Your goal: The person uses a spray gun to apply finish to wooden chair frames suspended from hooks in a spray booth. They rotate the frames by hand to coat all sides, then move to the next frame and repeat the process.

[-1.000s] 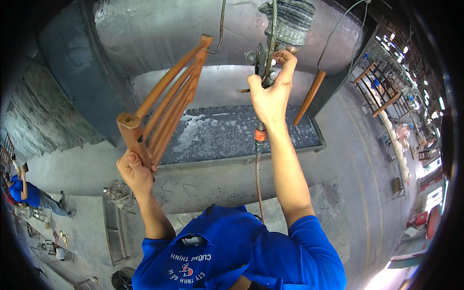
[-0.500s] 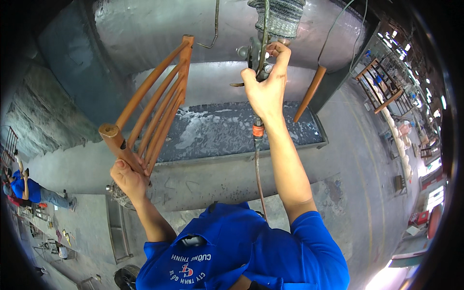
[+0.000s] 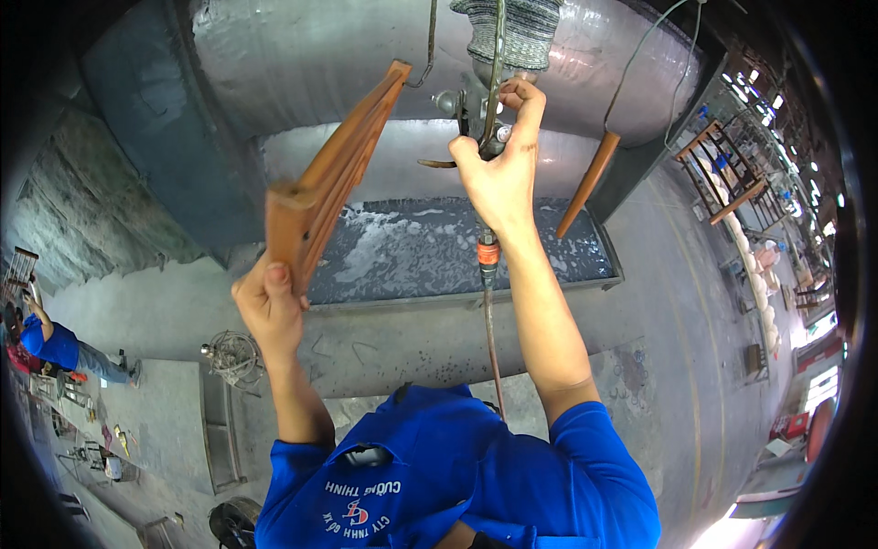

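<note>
Nearest: blue shirt sleeves, 2 bare forearms reaching up and away. Left hand [image 3: 267, 306], left of centre, fingers curled tight round the near end block of a slatted wooden frame [image 3: 334, 178], thumb on its face. Frame is reddish-brown, smooth sanded wood w/ squared edges, seen almost edge-on so slats can't be counted; long axis runs from the hand up and right, far end pointing toward the big drum. Right hand [image 3: 498, 169], just right of the frame's far end, fist closed round a metal spray gun [image 3: 476, 114], grey, w/ round knobs. 1 thin hose [image 3: 489, 320] w/ an orange fitting drops from it toward the body. Beyond: 1 rectangular tray [image 3: 457, 247], dark w/ white foamy surface. 1 loose wooden stick [image 3: 588, 183], rounded and tapered, leans at its right end. Farthest: 1 curved drum [image 3: 320, 64], shiny crinkled foil-like skin. Far right: wooden chair frames [image 3: 722, 169]. Far left: 1 other person [image 3: 55, 348] in blue.
</note>
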`<state>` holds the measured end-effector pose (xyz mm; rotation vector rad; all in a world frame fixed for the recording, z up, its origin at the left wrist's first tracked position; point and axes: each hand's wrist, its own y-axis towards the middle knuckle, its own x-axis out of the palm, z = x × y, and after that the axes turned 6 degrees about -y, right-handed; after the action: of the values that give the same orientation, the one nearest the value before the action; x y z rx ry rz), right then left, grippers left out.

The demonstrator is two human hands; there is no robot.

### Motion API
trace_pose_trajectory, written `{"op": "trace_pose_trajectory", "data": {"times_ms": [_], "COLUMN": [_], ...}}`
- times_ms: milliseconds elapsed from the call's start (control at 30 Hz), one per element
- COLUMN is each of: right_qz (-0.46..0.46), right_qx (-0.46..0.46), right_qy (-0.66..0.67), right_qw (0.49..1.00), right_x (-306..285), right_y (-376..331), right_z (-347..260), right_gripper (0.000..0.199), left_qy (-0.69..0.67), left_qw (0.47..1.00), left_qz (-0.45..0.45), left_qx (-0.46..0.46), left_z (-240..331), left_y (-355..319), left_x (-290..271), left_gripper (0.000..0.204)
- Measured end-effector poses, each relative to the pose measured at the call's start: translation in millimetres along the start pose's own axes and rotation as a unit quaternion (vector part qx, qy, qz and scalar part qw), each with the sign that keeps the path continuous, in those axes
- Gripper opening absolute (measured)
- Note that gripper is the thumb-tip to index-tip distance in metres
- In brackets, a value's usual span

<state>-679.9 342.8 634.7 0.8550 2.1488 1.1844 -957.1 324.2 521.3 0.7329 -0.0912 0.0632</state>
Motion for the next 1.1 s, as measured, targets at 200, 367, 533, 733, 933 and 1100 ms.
{"op": "trace_pose_trajectory", "data": {"times_ms": [200, 367, 533, 733, 933, 1100], "right_qz": [-0.026, -0.027, -0.017, -0.028, -0.025, -0.066], "right_qx": [0.018, 0.042, 0.07, 0.058, 0.055, 0.14], "right_qy": [0.045, 0.049, 0.063, 0.072, 0.061, 0.167], "right_qw": [0.998, 0.998, 0.995, 0.995, 0.996, 0.974], "right_x": [4, 5, 5, -12, -9, -7], "right_y": [-1, -2, 3, 0, 11, 12], "right_z": [-17, -23, -23, -38, -33, -18], "right_gripper": [0.07, 0.069, 0.069, 0.069, 0.068, 0.057], "left_qy": [-0.011, 0.039, 0.019, 0.136, 0.06, -0.02], "left_qw": [1.0, 0.998, 0.998, 0.988, 0.996, 0.991], "left_qz": [0.001, -0.012, -0.009, 0.026, 0.059, 0.123], "left_qx": [0.0, 0.054, 0.058, 0.071, -0.042, -0.058], "left_z": [21, 6, -11, -35, -52, -53], "left_y": [26, 46, 55, 68, 53, 35], "left_x": [45, 57, 64, 96, 76, 54], "left_gripper": [0.062, 0.062, 0.06, 0.056, 0.06, 0.058]}}
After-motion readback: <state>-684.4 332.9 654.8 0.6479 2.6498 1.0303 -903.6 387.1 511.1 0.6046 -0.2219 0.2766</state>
